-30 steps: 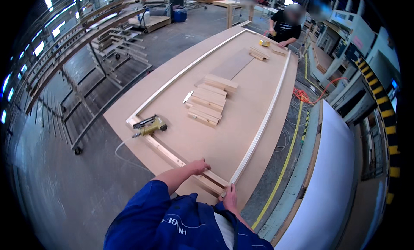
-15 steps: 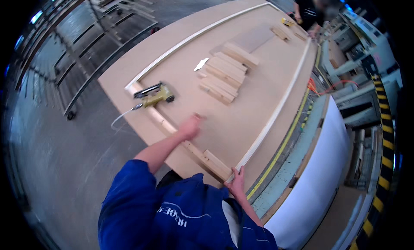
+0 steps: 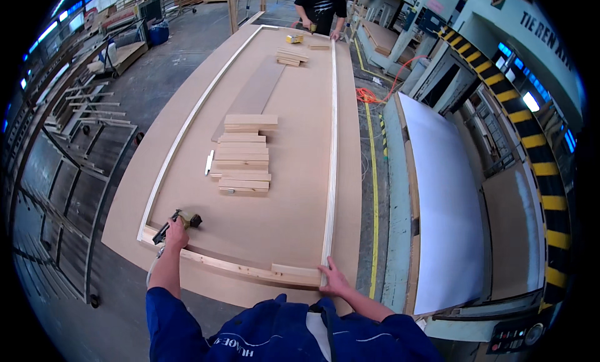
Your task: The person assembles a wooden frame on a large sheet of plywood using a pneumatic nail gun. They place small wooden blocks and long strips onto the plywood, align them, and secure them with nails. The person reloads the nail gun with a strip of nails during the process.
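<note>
Left hand point(image 3: 177, 236) wrapped round nail gun point(image 3: 189, 221), by near-left corner of wooden frame point(image 3: 332, 143). Right hand point(image 3: 336, 281) spread against near-right corner. Short block point(image 3: 294, 270) just left of right hand, along near rail. Beyond, between hands: wood pieces point(image 3: 244, 154) grouped on brown panel point(image 3: 297, 212). Well beyond both hands, co-worker point(image 3: 320, 11) at far end.

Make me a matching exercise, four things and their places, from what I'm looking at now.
Things:
1. left hand
2. right hand
3. orange hose
4. blue drum

Places:
A. lying to the right of the panel
B. at the near right corner of the wooden frame
C. in the left background
D. on the nail gun

Pairs: 1-D, 2-B, 3-A, 4-C
</note>
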The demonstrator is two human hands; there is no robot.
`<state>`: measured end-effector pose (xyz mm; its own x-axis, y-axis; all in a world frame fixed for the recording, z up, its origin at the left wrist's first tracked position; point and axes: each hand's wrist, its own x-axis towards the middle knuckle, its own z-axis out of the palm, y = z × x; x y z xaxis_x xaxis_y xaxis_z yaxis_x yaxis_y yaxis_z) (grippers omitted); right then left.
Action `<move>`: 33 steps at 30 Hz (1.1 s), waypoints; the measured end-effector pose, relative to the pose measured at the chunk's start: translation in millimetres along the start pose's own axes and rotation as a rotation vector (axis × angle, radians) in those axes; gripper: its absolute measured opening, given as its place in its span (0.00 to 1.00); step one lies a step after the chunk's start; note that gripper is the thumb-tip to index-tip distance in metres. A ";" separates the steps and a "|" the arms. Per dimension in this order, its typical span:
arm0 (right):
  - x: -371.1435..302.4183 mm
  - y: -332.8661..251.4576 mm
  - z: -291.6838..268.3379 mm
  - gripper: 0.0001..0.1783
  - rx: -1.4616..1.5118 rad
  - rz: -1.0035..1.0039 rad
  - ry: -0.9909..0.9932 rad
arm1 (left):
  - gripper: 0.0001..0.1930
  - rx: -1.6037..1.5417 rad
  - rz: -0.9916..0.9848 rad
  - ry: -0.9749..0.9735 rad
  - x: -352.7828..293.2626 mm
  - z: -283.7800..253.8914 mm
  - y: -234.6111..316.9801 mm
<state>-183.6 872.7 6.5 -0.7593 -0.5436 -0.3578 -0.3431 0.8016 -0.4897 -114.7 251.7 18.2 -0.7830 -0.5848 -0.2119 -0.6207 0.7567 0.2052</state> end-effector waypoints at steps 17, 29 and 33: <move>-13.9 32.4 26.4 0.54 0.314 -0.183 0.255 | 0.16 -0.794 -0.327 -0.186 -297.4 70.8 233.4; -0.8 55.7 48.9 0.55 0.273 -0.318 0.316 | 0.17 -0.613 -0.275 -0.260 -291.7 88.4 230.6; 6.1 50.4 16.9 0.58 -0.001 -0.379 0.190 | 0.16 -0.615 -0.258 -0.249 -296.1 90.0 233.0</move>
<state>-196.2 905.6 -33.8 -0.6680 -0.7442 0.0006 -0.6178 0.5541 -0.5579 -23.8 627.5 42.8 -0.6213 -0.5832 -0.5233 -0.7527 0.2586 0.6054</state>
